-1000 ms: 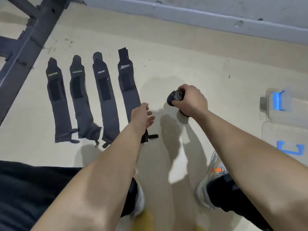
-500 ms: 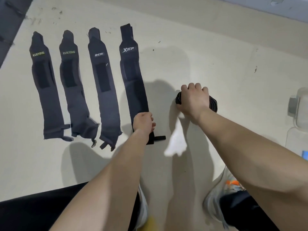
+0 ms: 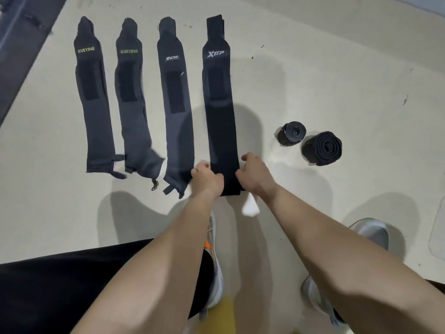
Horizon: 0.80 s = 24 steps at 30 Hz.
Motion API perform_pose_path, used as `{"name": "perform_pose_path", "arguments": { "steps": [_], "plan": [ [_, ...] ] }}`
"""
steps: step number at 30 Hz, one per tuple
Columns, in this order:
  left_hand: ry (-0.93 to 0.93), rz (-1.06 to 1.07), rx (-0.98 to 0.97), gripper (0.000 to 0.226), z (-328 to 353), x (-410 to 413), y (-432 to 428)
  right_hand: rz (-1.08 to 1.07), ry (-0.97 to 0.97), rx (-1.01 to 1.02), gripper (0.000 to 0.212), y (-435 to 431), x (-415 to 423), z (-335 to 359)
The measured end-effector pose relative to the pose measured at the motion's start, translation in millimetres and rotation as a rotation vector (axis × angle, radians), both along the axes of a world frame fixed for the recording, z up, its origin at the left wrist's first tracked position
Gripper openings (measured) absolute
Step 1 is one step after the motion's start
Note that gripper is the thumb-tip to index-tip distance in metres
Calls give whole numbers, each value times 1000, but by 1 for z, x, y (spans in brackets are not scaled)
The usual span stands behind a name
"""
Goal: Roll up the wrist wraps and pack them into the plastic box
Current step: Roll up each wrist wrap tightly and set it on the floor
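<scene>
Several dark wrist wraps lie flat side by side on the pale floor. The rightmost, a black wrap with an XTEP label, has its near end pinched from both sides: my left hand on its left edge, my right hand on its right edge. To its left lie a grey wrap and two wraps with green lettering. Two rolled wraps rest on the floor at the right, a smaller one and a larger one. The plastic box shows only as a clear edge at the far right.
My shoes and dark shorts fill the lower part of the view. A dark metal frame runs along the top left corner. Bare floor lies beyond the rolled wraps.
My right hand let go of the rolled wrap, which now rests beside the other roll, and moved left to the XTEP wrap's near end. The view shifted left and down.
</scene>
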<state>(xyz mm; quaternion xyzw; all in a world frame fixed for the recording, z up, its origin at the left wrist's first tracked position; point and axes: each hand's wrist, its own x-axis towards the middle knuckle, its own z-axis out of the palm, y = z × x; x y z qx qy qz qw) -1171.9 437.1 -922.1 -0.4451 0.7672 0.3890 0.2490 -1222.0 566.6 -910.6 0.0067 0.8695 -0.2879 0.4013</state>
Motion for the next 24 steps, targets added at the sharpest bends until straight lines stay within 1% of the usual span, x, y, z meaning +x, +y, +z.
{"name": "perform_pose_path", "arguments": {
  "steps": [2,4,6,8,10,12,13,15,17,20,21,24],
  "plan": [
    [-34,89,36,49,-3,-5,-3,-58,2,-2,52,-2,4,-12],
    [-77,157,60,50,-9,-9,-6,-157,-32,-48,53,-2,7,-19],
    [-87,200,80,41,-13,-11,-8,-234,-81,-74,52,-3,9,-24],
    [-80,209,86,19,-16,-11,-9,-302,-122,-81,47,-2,10,-28],
    [-85,207,101,24,-17,-10,-11,-362,-154,-94,34,-2,10,-27],
    [-95,203,144,22,-12,-9,-12,-379,-187,-118,24,-2,10,-27],
    [-105,201,166,20,-8,-8,-13,-377,-201,-124,23,-1,10,-25],
    [-96,191,192,19,1,-9,-13,-394,-210,-149,29,3,11,-18],
    [-59,183,215,23,13,-10,-13,-446,-199,-206,35,9,10,-8],
    [30,150,274,44,34,-15,-10,-489,-155,-271,19,18,5,14],
    [61,140,304,47,41,-16,-9,-504,-141,-288,20,22,2,22],
    [140,108,323,58,61,-20,-5,-540,-100,-343,41,32,-7,50]
  ]
}}
